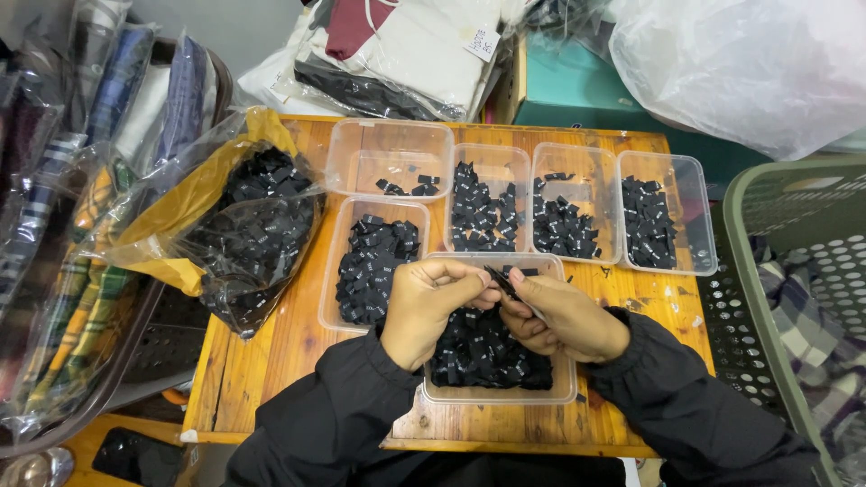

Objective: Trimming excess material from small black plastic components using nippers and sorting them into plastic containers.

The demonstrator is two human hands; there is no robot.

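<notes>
Both hands meet over the near clear tub point(433, 393), which stands on the wooden worktop point(271, 352) and is heaped with small black fabric tags. The left hand point(426, 307) has its grip closed, thumb and fingertips pinching one end of a black tag point(502, 280); the right hand point(566, 317) is likewise closed, pinching the same tag from the other side, so the tag lies between the two grips, just above the tub's far edge. Five more clear tubs of black tags stand beyond the hands. A clear bag point(257, 234) of tags lies to the left, and a green basket point(767, 298) stands at the right.
</notes>
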